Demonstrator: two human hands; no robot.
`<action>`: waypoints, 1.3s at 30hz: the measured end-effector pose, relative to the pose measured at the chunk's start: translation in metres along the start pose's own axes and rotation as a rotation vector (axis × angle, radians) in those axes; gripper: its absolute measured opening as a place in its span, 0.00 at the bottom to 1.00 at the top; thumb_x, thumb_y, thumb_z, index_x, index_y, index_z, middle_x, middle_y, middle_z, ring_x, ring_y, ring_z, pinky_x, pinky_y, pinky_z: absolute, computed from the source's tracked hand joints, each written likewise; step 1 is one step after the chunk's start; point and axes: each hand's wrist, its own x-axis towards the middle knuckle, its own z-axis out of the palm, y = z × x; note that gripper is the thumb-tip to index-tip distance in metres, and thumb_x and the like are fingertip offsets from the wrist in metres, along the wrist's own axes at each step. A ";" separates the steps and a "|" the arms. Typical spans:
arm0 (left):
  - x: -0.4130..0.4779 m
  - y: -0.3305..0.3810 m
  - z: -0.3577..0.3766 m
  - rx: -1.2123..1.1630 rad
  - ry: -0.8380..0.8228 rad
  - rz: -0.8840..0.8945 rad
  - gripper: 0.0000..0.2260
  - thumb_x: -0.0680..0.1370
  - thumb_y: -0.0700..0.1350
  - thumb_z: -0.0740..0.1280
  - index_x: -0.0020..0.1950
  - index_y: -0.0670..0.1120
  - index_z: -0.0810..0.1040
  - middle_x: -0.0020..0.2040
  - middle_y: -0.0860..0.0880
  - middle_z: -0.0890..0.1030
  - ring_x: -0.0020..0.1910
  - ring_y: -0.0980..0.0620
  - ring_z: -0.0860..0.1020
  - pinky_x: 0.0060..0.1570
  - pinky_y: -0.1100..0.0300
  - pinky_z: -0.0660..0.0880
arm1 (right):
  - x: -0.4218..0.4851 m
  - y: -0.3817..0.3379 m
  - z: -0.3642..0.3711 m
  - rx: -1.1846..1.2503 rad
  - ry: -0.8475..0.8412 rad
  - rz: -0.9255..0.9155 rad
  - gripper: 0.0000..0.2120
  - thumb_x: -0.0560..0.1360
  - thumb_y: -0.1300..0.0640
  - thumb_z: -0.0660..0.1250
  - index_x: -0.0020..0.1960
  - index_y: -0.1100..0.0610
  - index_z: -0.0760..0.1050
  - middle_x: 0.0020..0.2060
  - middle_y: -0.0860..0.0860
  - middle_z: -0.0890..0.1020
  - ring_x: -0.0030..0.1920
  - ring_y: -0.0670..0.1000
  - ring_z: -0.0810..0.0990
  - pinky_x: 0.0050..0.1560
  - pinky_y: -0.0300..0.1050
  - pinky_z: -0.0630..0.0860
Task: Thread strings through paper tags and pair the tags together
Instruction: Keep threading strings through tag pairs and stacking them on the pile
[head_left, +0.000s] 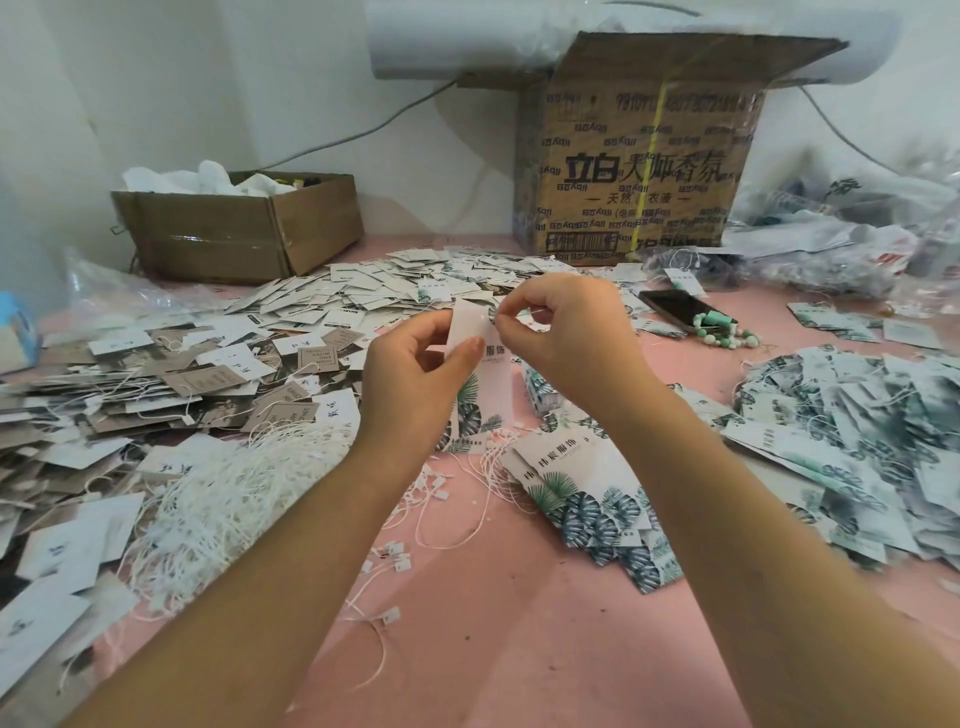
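Note:
My left hand (415, 374) holds a long white paper tag (491, 384) with a green leaf print upright above the pink table, thumb pressed on its face. My right hand (561, 332) pinches something small at the tag's top edge, near its hole; the string itself is too thin to make out there. A bundle of white strings (228, 499) lies to the lower left. A small stack of leaf-print tags (587, 499) lies under my right forearm.
Heaps of brown and white tags (156, 384) cover the left, a leaf-tag heap (852, 436) the right. Loose strings with clasps (400, 561) lie on the pink table (519, 649). Behind stand a low cardboard box (239, 228), a tall box (639, 166), a phone (675, 309) and plastic bags (841, 228).

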 end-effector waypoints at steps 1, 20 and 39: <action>0.000 0.000 0.000 0.006 -0.004 0.000 0.13 0.75 0.38 0.69 0.45 0.58 0.79 0.41 0.59 0.83 0.41 0.54 0.82 0.43 0.56 0.81 | 0.000 -0.001 0.000 -0.010 0.001 -0.003 0.05 0.72 0.58 0.67 0.43 0.57 0.82 0.39 0.51 0.83 0.42 0.52 0.79 0.46 0.52 0.77; 0.003 0.002 -0.002 -0.326 -0.053 -0.250 0.06 0.79 0.42 0.62 0.47 0.47 0.78 0.37 0.52 0.81 0.37 0.55 0.80 0.35 0.63 0.76 | 0.000 -0.002 0.001 0.116 -0.054 -0.069 0.04 0.73 0.60 0.68 0.44 0.58 0.82 0.36 0.44 0.77 0.35 0.39 0.73 0.41 0.33 0.72; 0.011 0.005 -0.008 -0.741 0.170 -0.481 0.08 0.80 0.35 0.58 0.41 0.42 0.70 0.35 0.47 0.83 0.27 0.57 0.76 0.26 0.66 0.73 | 0.001 0.023 0.001 0.319 -0.123 0.282 0.09 0.73 0.55 0.69 0.35 0.53 0.76 0.24 0.43 0.72 0.22 0.38 0.66 0.26 0.30 0.64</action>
